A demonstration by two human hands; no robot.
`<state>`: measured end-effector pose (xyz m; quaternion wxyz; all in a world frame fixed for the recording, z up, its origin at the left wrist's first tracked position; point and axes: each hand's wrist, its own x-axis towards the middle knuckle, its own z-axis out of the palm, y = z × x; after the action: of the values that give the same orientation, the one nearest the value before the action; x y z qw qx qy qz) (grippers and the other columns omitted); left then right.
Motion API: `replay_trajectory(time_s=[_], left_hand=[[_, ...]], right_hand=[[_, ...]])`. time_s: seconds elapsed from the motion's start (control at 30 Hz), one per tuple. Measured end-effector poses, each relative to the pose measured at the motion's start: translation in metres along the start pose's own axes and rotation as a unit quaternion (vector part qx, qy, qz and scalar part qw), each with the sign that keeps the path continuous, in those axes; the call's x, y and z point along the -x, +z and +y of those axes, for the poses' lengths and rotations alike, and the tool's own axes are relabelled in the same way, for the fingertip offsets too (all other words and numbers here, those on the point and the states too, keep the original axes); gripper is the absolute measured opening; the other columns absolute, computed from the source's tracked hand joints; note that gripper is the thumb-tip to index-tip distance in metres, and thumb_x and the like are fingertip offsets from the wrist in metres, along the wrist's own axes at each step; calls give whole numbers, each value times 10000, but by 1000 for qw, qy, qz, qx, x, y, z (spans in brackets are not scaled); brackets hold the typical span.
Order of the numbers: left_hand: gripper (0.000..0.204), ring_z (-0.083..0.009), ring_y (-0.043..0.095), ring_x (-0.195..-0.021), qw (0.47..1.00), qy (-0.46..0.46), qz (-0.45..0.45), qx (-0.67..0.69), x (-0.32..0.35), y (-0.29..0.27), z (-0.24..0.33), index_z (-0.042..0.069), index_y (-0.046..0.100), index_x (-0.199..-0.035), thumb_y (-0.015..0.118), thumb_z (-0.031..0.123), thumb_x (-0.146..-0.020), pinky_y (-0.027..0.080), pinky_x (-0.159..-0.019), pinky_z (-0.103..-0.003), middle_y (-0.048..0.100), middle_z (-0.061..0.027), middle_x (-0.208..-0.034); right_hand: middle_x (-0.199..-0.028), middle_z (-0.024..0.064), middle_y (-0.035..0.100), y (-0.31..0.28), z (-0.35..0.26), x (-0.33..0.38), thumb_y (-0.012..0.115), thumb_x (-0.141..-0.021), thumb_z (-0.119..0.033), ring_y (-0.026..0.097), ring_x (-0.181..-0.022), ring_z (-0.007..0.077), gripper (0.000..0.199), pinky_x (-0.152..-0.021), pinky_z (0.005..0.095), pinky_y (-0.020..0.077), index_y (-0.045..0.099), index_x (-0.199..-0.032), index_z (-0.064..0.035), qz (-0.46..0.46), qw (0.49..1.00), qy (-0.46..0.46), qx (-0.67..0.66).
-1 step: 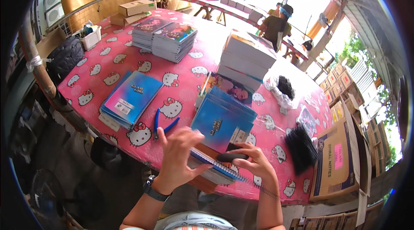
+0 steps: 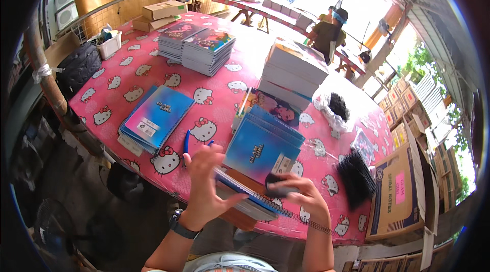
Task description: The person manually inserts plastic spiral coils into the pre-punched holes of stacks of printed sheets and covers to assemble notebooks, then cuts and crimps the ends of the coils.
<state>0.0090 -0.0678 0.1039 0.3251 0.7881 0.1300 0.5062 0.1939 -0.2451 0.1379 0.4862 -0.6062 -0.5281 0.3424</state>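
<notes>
In front of me a notebook (image 2: 240,188) stands on edge, its bound side up. A dark spiral coil (image 2: 306,224) runs along that edge and sticks out past its right end, under my right wrist. My left hand (image 2: 206,182) is at the left end, fingers spread and raised, thumb along the bound edge. My right hand (image 2: 301,190) is closed round a smooth dark rounded object (image 2: 280,184), held against or just above the coil; its kind is unclear. Beyond lies a stack of blue spiral notebooks (image 2: 258,147). Blue-handled pliers (image 2: 188,142) lie partly hidden behind my left fingers.
More blue notebooks (image 2: 155,116) lie left. Farther back stand stacks of printed books (image 2: 206,50) and a tall pile (image 2: 293,70). To the right are a bundle of black coils (image 2: 356,177) and a cardboard box (image 2: 398,190). A person (image 2: 326,34) is at a far table.
My right hand and the dark object have shifted slightly right along the coil. My left fingers have moved a little left and up, covering more of the pliers.
</notes>
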Motion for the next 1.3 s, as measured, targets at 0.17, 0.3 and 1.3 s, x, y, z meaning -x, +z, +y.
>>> replay_trajectory(time_s=[0.17, 0.3, 1.3], left_hand=[[955, -227, 456, -1191, 940, -178, 46, 289, 39, 28, -28, 73, 343, -1390, 881, 114, -602, 391, -1004, -349, 451, -124, -1298], [882, -203, 505, -1047, 943, -204, 32, 261, 41, 37, -20, 65, 401, -1374, 867, 132, -628, 421, -927, -337, 507, -93, -1147], [780, -134, 463, -924, 976, -134, 13, 173, 40, 31, -26, 33, 440, -1359, 826, 122, -688, 409, -830, -265, 450, -26, -1004]], right_hand=[[-1149, 226, 610, -1, 7, -10, 664, -794, -489, 522, -1163, 324, 538, -968, 428, 401, 700, -1060, -23, 51, 972, 102, 206], [-1176, 197, 611, -8, 6, -5, 658, -776, -531, 543, -1135, 334, 590, -967, 426, 405, 700, -1058, -14, -66, 992, -66, -85], [-1186, 219, 605, 9, 11, -59, 674, -789, -484, 474, -1213, 326, 587, -1031, 468, 341, 685, -1053, 40, 22, 969, 88, 232]])
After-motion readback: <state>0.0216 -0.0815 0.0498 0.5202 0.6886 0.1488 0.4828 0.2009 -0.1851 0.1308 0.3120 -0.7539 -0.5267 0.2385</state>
